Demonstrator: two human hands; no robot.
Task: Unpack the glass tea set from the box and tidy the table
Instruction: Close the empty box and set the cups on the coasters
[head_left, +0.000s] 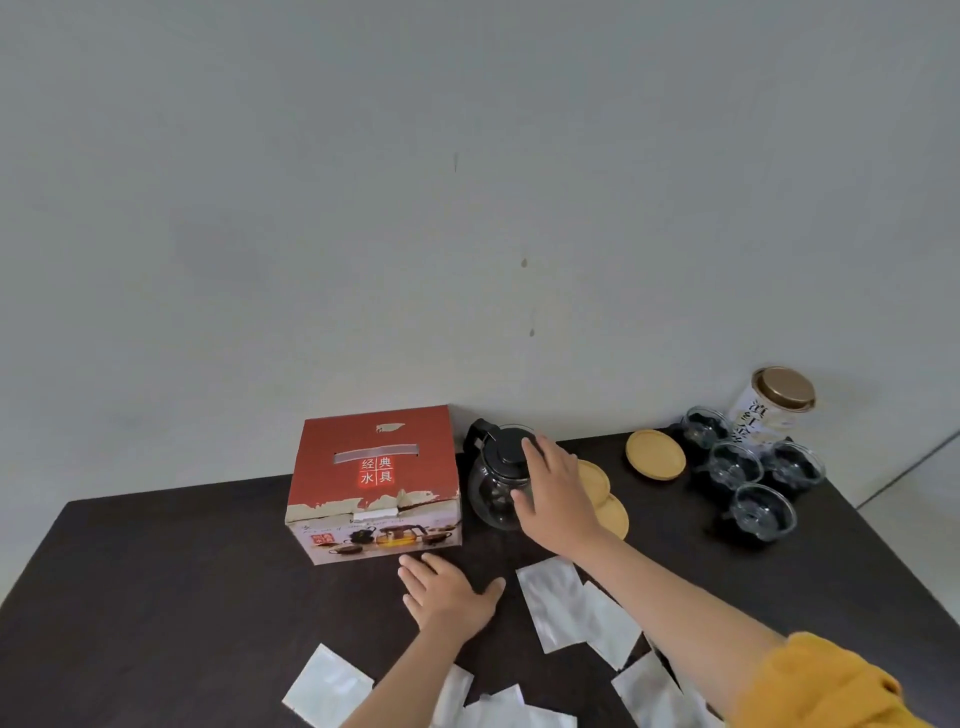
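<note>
A red cardboard tea-set box, closed, stands near the back of the dark table. Right of it stands a glass teapot with a black lid and handle. My right hand grips the teapot's right side, fingers on the lid and thumb on the glass. My left hand lies flat on the table just in front of the box, fingers spread. Several small glass cups stand at the back right. Round wooden coasters lie behind and beside the teapot.
A tea jar with a gold lid stands in the back right corner against the wall. Several white paper wrappers lie scattered on the table's front part near my arms. The table's right edge runs close to the cups.
</note>
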